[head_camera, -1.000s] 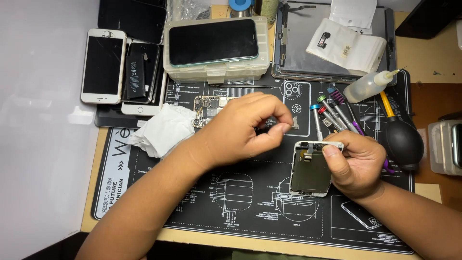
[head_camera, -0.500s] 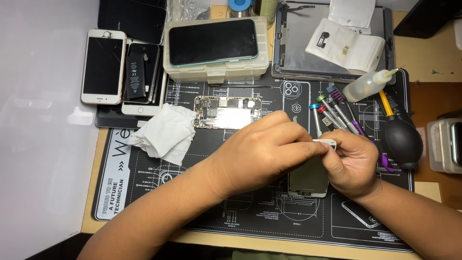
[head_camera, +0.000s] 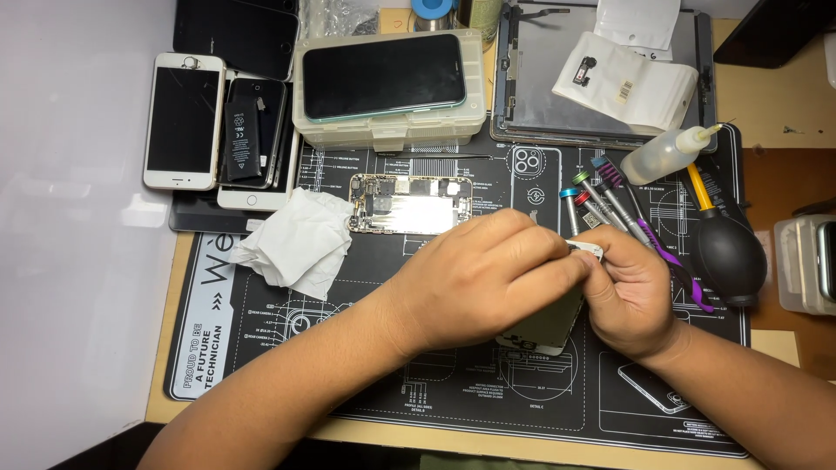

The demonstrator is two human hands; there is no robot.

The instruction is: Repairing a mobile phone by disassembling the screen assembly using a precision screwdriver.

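A: In the head view, what has changed?

B: A second ago the left hand (head_camera: 475,278) was above the mat (head_camera: 287,383). Now it covers the phone screen (head_camera: 544,326), fingers closed on its top edge. The right hand (head_camera: 631,292) grips it too, near the mat's right edge.

A: So the work is on that top edge?

B: I think so.

A: And containers?

B: The plastic box (head_camera: 392,130) at the back edge carries a dark phone (head_camera: 383,74); its inside I cannot see.

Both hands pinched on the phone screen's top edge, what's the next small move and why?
Probably keep the right hand gripping the phone screen and let the left hand work gently at its top edge. Both hands' fingertips meet there, the screen is tilted up off the black mat, and the contact point is hidden.
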